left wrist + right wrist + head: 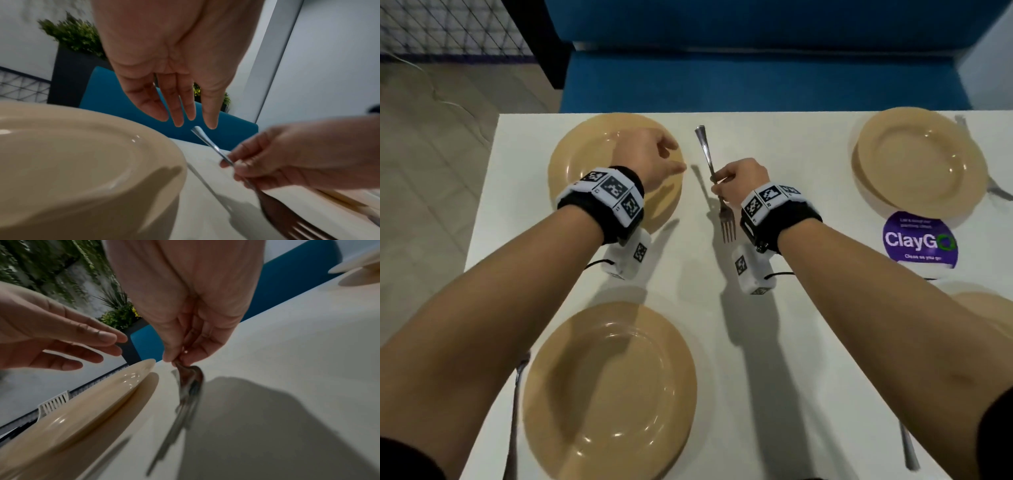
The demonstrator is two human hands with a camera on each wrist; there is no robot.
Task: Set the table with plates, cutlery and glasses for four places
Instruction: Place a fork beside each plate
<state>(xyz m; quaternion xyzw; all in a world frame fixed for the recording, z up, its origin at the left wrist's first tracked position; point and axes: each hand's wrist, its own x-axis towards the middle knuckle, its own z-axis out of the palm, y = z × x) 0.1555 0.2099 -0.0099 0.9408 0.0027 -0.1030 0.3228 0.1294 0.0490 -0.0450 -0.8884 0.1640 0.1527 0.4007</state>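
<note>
My right hand (736, 180) pinches a steel fork (709, 161) at mid-handle, just above the white table (774, 308), tines toward me and handle end pointing to the far edge. The fork (213, 147) hangs right of the far-left tan plate (585, 154). My left hand (650, 157) hovers over that plate's right rim with straight fingers (179, 104), holding nothing. In the right wrist view the fork's tines (189, 395) are blurred. A second tan plate (609, 387) sits near me, a third (917, 161) far right.
Cutlery lies left of the near plate (517, 394) and at the right front edge (907, 448). A purple ClayGo sticker (921, 240) marks the table at right; part of a fourth plate (986, 308) shows below it. A blue bench (756, 78) runs behind the table's far edge.
</note>
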